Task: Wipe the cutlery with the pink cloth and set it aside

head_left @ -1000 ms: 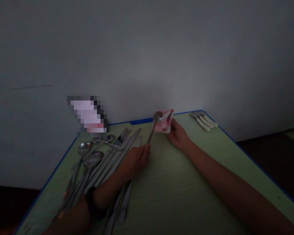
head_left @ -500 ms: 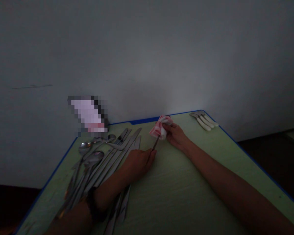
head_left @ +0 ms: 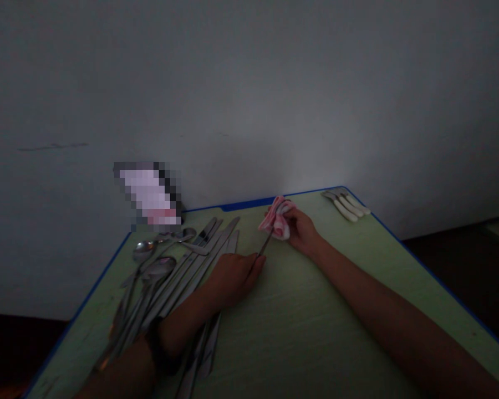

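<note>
My left hand (head_left: pixel 237 277), with a dark band at the wrist, is closed on a slim metal piece of cutlery (head_left: pixel 266 242). The far end of that piece goes into a pink and white cloth (head_left: pixel 278 220), so its kind is hidden. Bunched around that end, the cloth is gripped by my right hand (head_left: pixel 303 230). Under and beside my left forearm lie several table knives (head_left: pixel 208 252), roughly parallel. Left of them are metal spoons (head_left: pixel 144 250), some overlapping.
White-handled cutlery (head_left: pixel 346 206), seemingly forks, lies at the table's far right corner. A pixelated upright object (head_left: pixel 147 194) stands at the back left. The green table (head_left: pixel 316 332) has a blue edge and meets a grey wall (head_left: pixel 249 100).
My right hand and the cloth have shifted slightly right, and the cloth's folds have changed, baring slightly more of the metal shaft. My left hand stays almost in place.
</note>
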{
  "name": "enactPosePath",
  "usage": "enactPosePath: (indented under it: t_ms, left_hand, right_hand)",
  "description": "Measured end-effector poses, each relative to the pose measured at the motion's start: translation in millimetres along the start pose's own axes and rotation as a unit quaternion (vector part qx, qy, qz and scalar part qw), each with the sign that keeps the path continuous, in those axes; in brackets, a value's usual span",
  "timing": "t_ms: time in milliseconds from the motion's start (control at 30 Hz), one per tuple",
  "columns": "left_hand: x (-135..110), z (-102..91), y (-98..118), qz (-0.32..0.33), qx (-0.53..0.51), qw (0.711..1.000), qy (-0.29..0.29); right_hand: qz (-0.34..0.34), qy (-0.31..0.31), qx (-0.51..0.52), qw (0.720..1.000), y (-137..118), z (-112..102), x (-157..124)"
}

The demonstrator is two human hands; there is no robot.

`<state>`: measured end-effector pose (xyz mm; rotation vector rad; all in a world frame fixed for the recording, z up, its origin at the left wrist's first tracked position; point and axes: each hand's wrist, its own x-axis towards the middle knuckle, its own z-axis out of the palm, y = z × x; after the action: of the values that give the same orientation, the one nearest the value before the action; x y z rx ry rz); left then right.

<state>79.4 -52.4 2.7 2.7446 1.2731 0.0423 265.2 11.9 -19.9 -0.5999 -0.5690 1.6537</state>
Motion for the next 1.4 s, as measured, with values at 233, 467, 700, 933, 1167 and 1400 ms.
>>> enactPosePath:
  t_ms: [233,467,700,933,1167,1400]
  left_hand:
    - [0.2,1.2,-0.3,-0.010,-0.003,1.000,-0.002]
    - [1.7,1.4,-0.7,-0.013,0.002,1.000,-0.008]
    - [1.5,-0.7,-1.6,-0.006,-0.020,1.000,-0.003]
    - [-1.0,-1.0,-4.5,0.006,-0.041,0.999,0.003]
    - [2.1,1.4,-6.2,-0.024,-0.027,0.999,0.012]
    - [1.2,-6.2,-5.6,0.018,-0.057,0.998,-0.015]
  right_hand:
    - [-0.034,-0.044,-0.039,0.998,1.3,7.2,-5.8]
    - [-0.067,0.012,-0.033,0.997,6.5,5.8,-2.7]
    - [-0.081,0.011,-0.033,0.996,6.2,10.2,-4.3]
    - [-0.028,-0.060,-0.108,0.992,7.4,9.2,-11.1]
    - [0.019,-0.087,-0.208,0.974,12.8,1.7,-11.6]
    - [-0.101,0.032,-0.120,0.987,12.4,6.7,-4.6]
